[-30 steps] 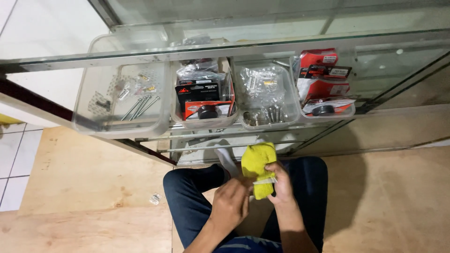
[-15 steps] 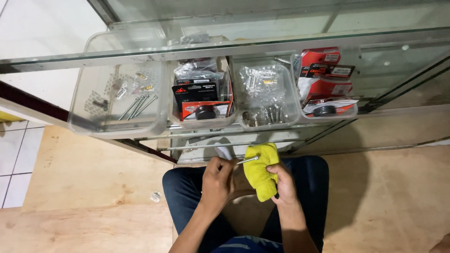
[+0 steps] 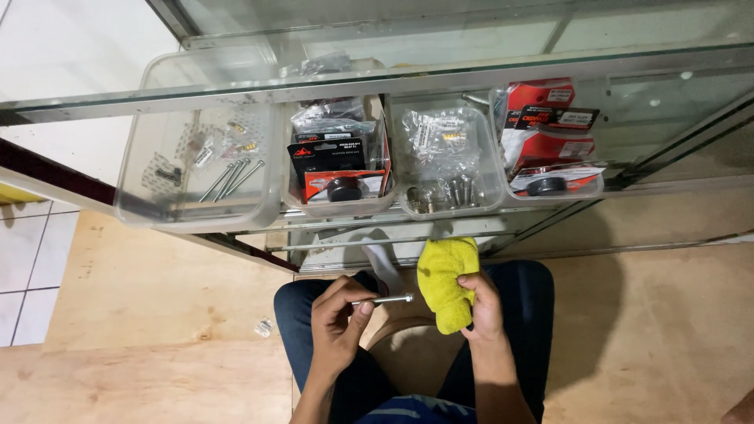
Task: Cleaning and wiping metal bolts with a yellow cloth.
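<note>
My left hand [image 3: 338,318] pinches a long metal bolt [image 3: 389,299] by its shank, held level over my lap with its head pointing right. My right hand [image 3: 479,308] grips a crumpled yellow cloth [image 3: 444,279] just to the right of the bolt's head; cloth and bolt are a small gap apart. I sit facing a glass display case, my dark trousers [image 3: 534,290] below both hands.
Clear plastic bins sit on the glass shelf: a left bin [image 3: 157,212] with long bolts, a second bin [image 3: 369,206] with packaged parts, a third bin [image 3: 487,196] with bagged hardware, a fourth bin [image 3: 585,187] with red packs. A small clear bag [image 3: 264,327] lies on the plywood floor.
The cloth has come off the bolt. My left hand drew the bolt leftward and lower, and it now lies bare and level beside the cloth.
</note>
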